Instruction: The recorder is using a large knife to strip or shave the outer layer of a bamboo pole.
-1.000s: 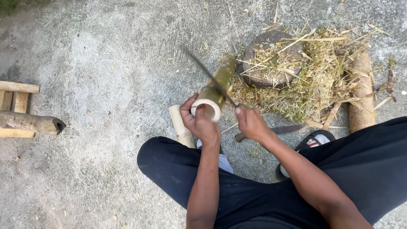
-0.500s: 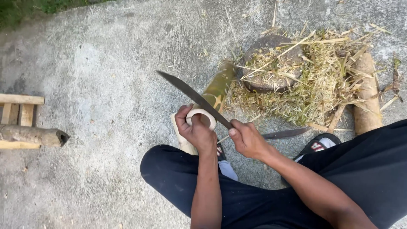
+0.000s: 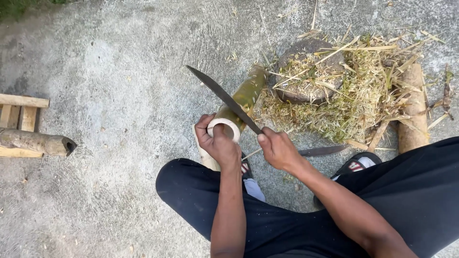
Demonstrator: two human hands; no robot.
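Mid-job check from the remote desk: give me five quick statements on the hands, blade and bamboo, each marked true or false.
1. The left hand grips the cut end of the bamboo. True.
2. The right hand is empty. False: its grip is on the handle of a long knife.
3. The knife blade lies across the bamboo, tip pointing up and left. True.
4. The bamboo stands upright on the concrete. False: it lies tilted, its far end toward the stump.
5. The shavings are piled by the wooden frame on the left. False: they lie around the stump on the right.
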